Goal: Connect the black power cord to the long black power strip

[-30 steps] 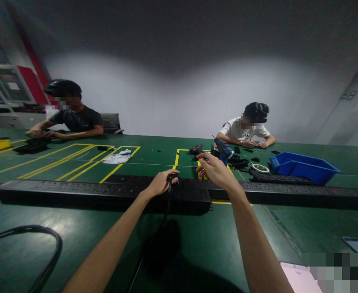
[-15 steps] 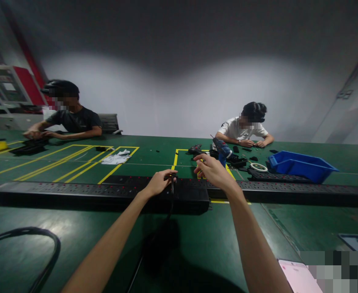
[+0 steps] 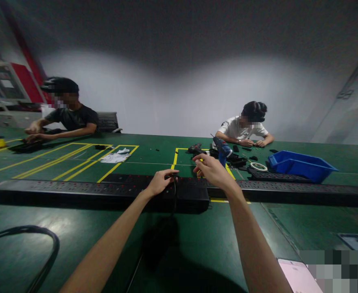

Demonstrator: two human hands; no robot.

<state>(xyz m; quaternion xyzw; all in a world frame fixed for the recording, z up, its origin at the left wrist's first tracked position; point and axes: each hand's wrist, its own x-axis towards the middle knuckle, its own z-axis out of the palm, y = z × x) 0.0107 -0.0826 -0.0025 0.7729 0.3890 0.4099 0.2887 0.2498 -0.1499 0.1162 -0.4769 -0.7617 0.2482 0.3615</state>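
Observation:
My left hand [image 3: 160,182] rests on the right end of a long black power strip [image 3: 75,190] and pinches the top of a black cable [image 3: 170,203] that drops toward me over the strip's front. My right hand [image 3: 215,171] hovers just to the right, above a second long black power strip [image 3: 304,190], with fingers curled and apart; I see nothing in it. Beyond my right hand stands a blue cordless screwdriver [image 3: 223,149].
The green table [image 3: 197,240] has yellow floor-style markings. A blue bin [image 3: 301,165], a tape roll [image 3: 258,166] and small black parts lie at the right back. Two people sit across the table, working. A thick black cable loop [image 3: 44,244] lies front left; a pink phone [image 3: 297,276] front right.
My hands have stayed almost in place; the right hand has drifted slightly down and left toward the left hand. The view shifted a little.

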